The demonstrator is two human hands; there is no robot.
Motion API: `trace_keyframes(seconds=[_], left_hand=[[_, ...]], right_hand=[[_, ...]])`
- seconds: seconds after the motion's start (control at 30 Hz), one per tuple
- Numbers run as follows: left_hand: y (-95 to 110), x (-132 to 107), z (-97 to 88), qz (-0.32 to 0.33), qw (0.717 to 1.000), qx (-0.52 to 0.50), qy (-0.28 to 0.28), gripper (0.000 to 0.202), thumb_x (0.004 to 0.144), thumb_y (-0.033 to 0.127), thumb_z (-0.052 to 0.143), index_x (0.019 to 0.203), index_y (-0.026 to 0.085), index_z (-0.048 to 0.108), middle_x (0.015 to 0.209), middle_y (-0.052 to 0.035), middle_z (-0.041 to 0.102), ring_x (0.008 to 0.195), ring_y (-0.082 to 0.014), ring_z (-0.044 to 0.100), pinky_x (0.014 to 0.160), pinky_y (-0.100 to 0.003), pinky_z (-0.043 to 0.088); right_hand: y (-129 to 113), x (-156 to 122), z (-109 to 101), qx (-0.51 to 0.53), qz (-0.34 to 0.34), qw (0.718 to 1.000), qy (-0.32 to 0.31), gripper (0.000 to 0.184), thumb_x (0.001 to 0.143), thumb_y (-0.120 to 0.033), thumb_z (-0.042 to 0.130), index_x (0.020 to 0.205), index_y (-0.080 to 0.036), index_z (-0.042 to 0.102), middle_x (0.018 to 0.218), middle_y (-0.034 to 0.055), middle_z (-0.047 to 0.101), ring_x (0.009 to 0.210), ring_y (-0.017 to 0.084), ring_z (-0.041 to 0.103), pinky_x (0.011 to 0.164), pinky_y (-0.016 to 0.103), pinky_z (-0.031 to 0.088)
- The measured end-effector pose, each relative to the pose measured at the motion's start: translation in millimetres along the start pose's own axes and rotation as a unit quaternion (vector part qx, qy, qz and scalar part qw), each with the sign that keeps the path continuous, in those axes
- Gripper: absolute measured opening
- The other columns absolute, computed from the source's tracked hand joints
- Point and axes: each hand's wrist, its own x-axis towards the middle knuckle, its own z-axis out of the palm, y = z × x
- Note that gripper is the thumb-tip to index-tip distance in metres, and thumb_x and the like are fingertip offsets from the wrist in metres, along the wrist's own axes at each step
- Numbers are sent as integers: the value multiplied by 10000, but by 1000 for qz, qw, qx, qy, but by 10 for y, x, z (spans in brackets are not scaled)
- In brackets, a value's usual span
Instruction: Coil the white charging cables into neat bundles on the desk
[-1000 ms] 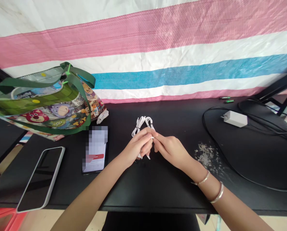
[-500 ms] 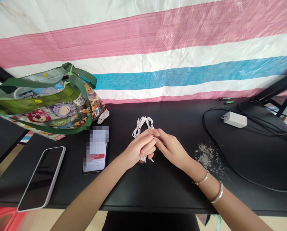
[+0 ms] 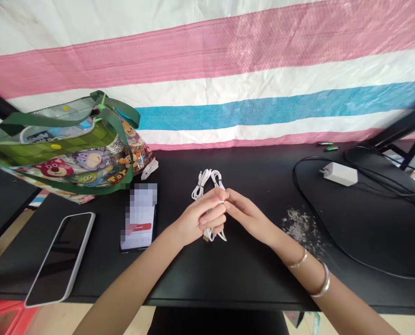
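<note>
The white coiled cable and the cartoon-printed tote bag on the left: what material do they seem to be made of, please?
The white coiled cable looks like smooth, rubbery plastic, judging by its soft bends and mild sheen. The cartoon-printed tote bag seems to be glossy laminated woven plastic, as light glares off it. Its green straps are probably flat fabric webbing, but this is less certain.

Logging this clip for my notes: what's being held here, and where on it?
The left hand curls around the middle of a coiled white cable; the right hand's fingertips touch it there.
</note>
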Motion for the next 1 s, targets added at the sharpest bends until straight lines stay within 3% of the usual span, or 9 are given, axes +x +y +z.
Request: trace_keyframes(seconds=[0.27, 0.57, 0.73, 1.0], left_hand=[[10, -6, 7, -13, 1000, -11, -6, 193, 825, 249, 629, 723, 203, 471, 327, 141, 255, 289, -42, 122, 394, -144, 314], [19, 8, 13, -1, 999, -24, -33, 197, 805, 269, 668, 723, 199, 504, 322, 149, 284, 272, -33, 129, 410, -130, 382], [11, 16, -8, -3, 998, -34, -45, 187, 818, 268, 656, 728, 200, 507, 324, 149, 302, 248, -31, 130, 379, -134, 389], [10, 17, -1, -3, 997, -47, -57, 177, 818, 260, 661, 736, 195, 519, 326, 148, 317, 230, -26, 185, 380, -132, 438]], right_hand=[[-14, -1, -12, 40, 29, 999, -12, 441, 850, -644, 441, 832, -208, 509, 806, 9, 519, 790, 163, 519, 760, 310, 483], [-9, -15, 11, 168, 75, 983, -16, 428, 784, -621, 565, 733, -207, 468, 703, -23, 457, 686, 138, 494, 671, 283, 470], [4, -35, 21, 200, 97, 975, -27, 351, 826, -543, 561, 754, -208, 486, 726, -3, 542, 725, 162, 568, 717, 315, 497], [36, -38, 22, 263, 76, 960, -49, 314, 846, -507, 586, 839, -193, 568, 758, 7, 615, 730, 157, 605, 726, 302, 501]])
